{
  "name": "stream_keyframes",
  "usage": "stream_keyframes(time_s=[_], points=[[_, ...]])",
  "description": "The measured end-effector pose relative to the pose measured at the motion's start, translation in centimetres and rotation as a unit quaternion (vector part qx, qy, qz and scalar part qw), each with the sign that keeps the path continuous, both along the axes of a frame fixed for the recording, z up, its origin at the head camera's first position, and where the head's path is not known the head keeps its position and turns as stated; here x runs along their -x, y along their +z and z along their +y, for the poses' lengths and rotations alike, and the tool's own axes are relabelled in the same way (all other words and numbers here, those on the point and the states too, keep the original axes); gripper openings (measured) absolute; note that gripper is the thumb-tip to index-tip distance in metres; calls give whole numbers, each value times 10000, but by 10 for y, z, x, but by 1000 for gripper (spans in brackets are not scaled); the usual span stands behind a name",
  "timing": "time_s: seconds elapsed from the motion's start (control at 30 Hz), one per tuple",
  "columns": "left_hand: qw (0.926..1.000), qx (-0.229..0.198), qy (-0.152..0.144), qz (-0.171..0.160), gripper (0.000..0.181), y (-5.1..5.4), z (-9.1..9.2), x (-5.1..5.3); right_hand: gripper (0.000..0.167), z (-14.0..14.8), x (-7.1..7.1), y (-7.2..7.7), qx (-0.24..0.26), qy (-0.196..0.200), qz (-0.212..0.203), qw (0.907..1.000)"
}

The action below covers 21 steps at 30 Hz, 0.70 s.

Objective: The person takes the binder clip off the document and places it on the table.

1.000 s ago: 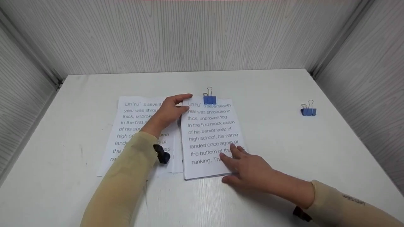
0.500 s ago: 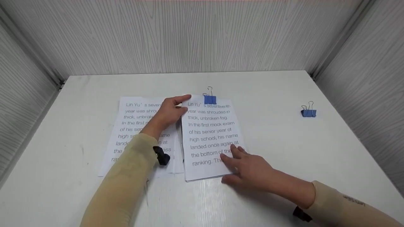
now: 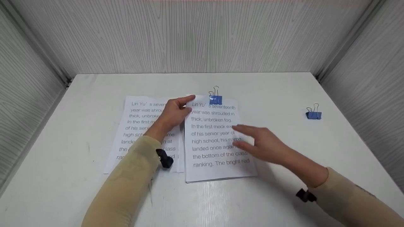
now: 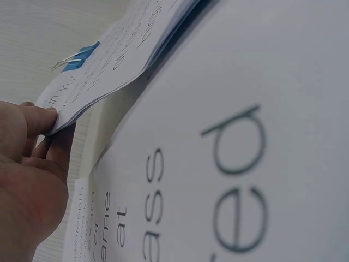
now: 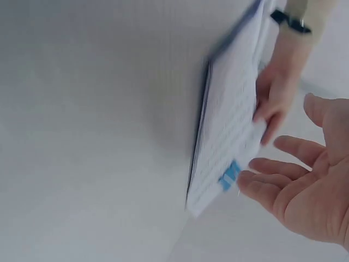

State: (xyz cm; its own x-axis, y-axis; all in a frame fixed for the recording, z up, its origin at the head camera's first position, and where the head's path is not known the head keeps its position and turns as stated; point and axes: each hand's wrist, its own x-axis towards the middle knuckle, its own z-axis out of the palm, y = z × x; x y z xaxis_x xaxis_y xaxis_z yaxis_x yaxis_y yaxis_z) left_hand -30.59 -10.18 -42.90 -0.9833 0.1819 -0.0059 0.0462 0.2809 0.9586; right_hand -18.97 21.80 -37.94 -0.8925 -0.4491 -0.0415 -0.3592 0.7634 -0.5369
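A stack of printed sheets lies at the middle of the table, with a blue binder clip on its top edge, handles upright. My left hand pinches the stack's upper left corner. In the left wrist view the thumb is on top, other fingers are under the edge, and that side is lifted. My right hand hovers over the stack's right side, apart from it, fingers extended and holding nothing. More printed paper lies to the left, partly under my left arm.
A second blue binder clip stands on the white table at the right. Grey wood-grain panels rise behind the table and on both sides.
My right hand has risen off the stack's lower right corner and moved up and right, uncovering the last printed lines. My left hand keeps its hold. The whole view has shifted slightly.
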Motion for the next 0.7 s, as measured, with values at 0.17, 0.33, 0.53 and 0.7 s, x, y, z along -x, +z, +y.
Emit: stream_keyframes(time_s=[0.17,0.33,0.53,0.7], points=[[10000,-9,92,-30,53,0,-1,-3,63,17,57,15,998,-282,107,9946],[9999,-36,4,109,51,-2,-1,-3,62,22,111,23,1517,-527,224,9868],[9998,-147,-52,102,51,-6,-2,-9,62,11,158,17,2333,-614,-407,9696],[9998,-197,-30,75,51,-7,-2,-12,58,-2,183,6,2835,-443,-840,9543]])
